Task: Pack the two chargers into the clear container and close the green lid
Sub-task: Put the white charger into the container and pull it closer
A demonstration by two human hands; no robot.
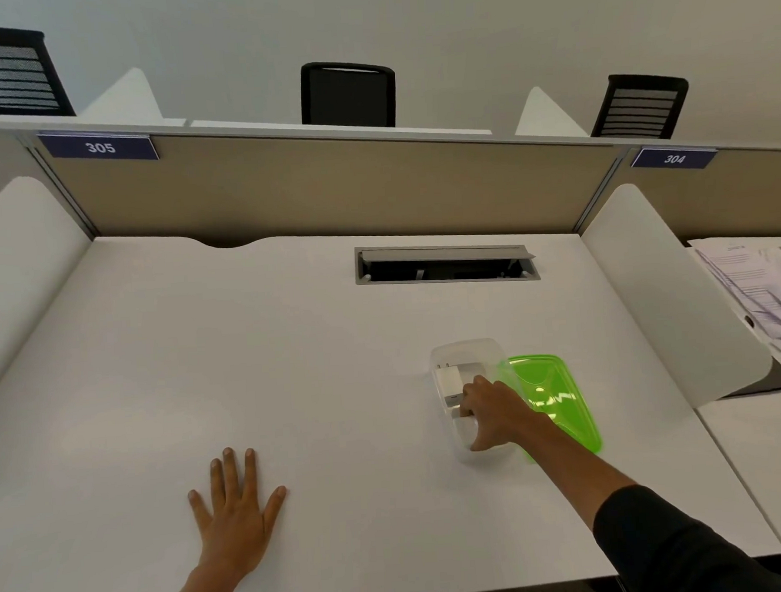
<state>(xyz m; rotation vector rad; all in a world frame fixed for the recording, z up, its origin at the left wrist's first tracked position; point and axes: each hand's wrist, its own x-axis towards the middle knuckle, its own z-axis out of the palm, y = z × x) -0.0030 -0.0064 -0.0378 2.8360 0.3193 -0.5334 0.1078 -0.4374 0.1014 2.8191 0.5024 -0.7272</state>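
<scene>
My left hand (237, 507) lies flat on the white desk (201, 351), near me, with the fingers spread wide and nothing in it. My right arm wears a dark sleeve (673, 548), and the bottom edge of the picture cuts it off. My right hand (494, 412) reaches into the clear container (466, 353), which sits on the right part of the desk. My fingers curl down inside it, and they hide what they touch, so I cannot tell if they hold anything. One white charger (449, 378) lies in the container, with two small metal prongs pointing away from me. Something white shows under my fingers too, but I cannot tell if it is the second charger. The green lid (550, 396) is off. It lies just to the right of the container, and its left edge seems to touch the rim. My arm covers its near part.

Farther off is a dark slot (446, 265) in the desk. I cannot see what is inside. On the next desk to the right lie papers (759, 290) with print too small to read. On the far wall, a blue sign (100, 147) says 305, and another sign (674, 158) says 304.
</scene>
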